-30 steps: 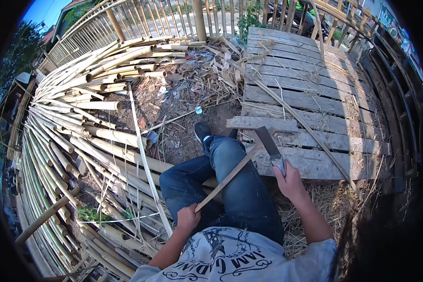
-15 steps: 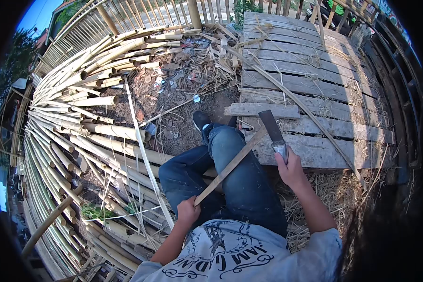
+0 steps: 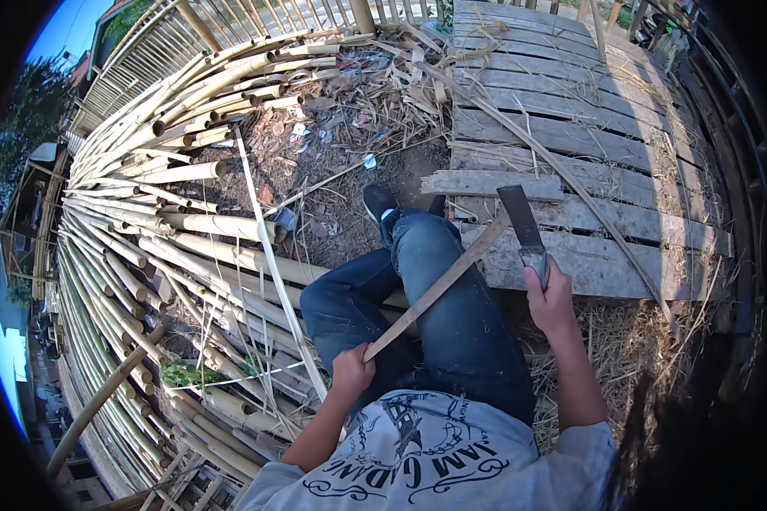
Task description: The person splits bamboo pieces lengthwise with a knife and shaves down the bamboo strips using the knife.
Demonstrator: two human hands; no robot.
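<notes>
My left hand [image 3: 352, 370] is closed round the near end of a flat bamboo strip [image 3: 439, 288]. The strip slants up to the right across my thigh, its far end close beside a blade. In my right hand [image 3: 551, 295] is a machete [image 3: 521, 220], held by its grey handle with the dark, square-ended blade pointing up and slightly left. Behind the blade lies a short loose board [image 3: 492, 185] on the edge of a slatted wooden platform [image 3: 588, 255].
Many cut bamboo poles [image 3: 222, 226] fan out on the left. A long pale strip [image 3: 273, 264] leans beside my leg. Another long strip [image 3: 562, 187] crosses the platform diagonally. Shavings and litter [image 3: 324, 128] cover the soil ahead, and a bamboo fence [image 3: 256, 21] stands behind.
The whole view has shifted a little, so most things appear further right. Both hands keep their grip, and the strip's far end now sits nearer the machete blade.
</notes>
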